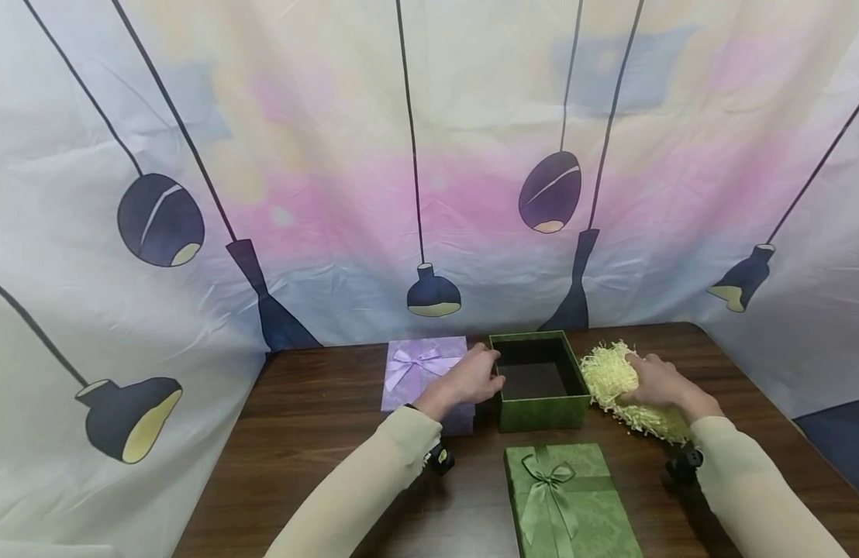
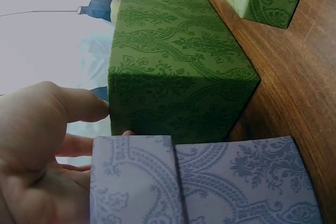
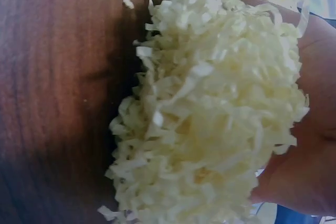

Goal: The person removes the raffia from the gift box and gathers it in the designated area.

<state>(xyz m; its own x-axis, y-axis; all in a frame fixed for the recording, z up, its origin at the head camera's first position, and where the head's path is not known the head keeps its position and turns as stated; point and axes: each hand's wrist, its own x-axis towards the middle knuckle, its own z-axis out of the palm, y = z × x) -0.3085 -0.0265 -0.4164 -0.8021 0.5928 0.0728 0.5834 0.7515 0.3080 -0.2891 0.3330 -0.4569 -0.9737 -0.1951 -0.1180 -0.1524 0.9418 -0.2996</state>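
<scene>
An uncovered green patterned box [image 1: 541,416] stands near the back of the table, its dark inside visible. My left hand [image 1: 471,376] holds its left rim, thumb [image 2: 86,104] at the edge; the other fingers are partly hidden behind the lilac box [image 2: 236,182]. That lilac box has a ribbon bow on its lid and sits left of the green one. On the right, my right hand [image 1: 656,380] grips a clump of pale yellow shredded paper [image 3: 210,103]. The clump hides most of its fingers in the right wrist view.
A green lid [image 1: 604,504] with a ribbon bow lies in front of the green box. More shredded paper [image 1: 653,422] trails along the brown wooden table [image 1: 297,465]. Behind the table hangs a cloth [image 1: 346,194] printed with lamps.
</scene>
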